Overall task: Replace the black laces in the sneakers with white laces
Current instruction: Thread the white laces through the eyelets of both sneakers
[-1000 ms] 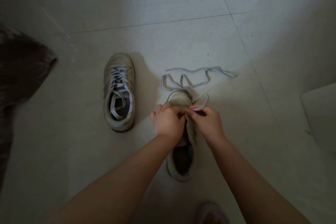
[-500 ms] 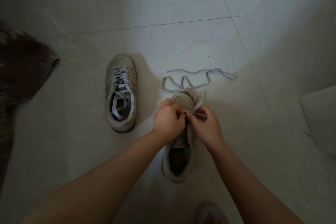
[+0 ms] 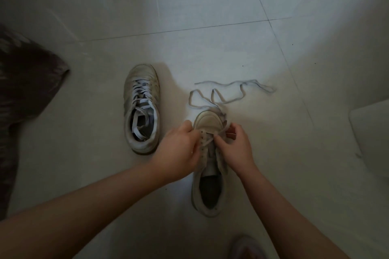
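You are looking at a dim, greyish frame where light falls from twelve to two o'clock onto the pale floor tiles [image 3: 210,6], glare streaks show near twelve, corners darken into vignette, tile lines bow with wide-angle distortion, and the lower edge goes soft.

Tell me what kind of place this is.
Probably a room in a home, dimly lit. Someone works low over a pale tiled floor with two sneakers on it, dark fabric at the left and a pale mat at the right.
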